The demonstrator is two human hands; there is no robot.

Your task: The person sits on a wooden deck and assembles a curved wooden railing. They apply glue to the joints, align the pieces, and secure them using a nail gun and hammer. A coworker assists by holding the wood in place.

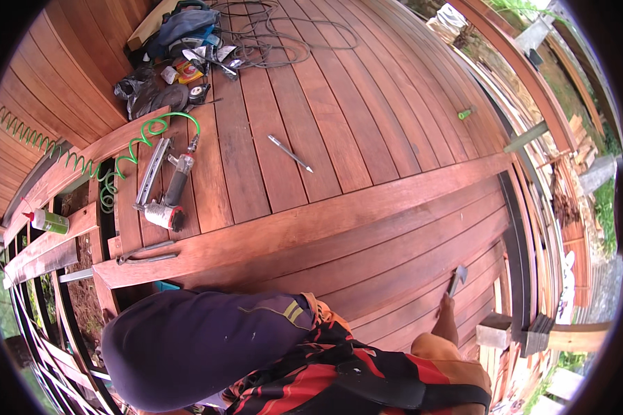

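Observation:
My right hand [448, 305], at the end of my stretched-out arm, is closed around a short hammer-like tool [457, 278] with a grey metal head. The tool is just above or on the reddish lower deck boards [401, 277]; I cannot tell whether it touches them. My left hand does not show. My bent leg in dark trousers [208, 342] fills the lower left. On the upper deck, a red and grey nail gun [173, 190] lies joined to a green coiled air hose [152, 128]. A slim silver pen-like tool [290, 153] lies on the boards.
A raised board edge [339, 218] separates the upper and lower decks. Dark pincers-like tool [145, 253] rests on its left end. A glue bottle [48, 221] lies on the open framing at left. Bags, a blue power tool [194, 28] and cables [277, 41] crowd the back.

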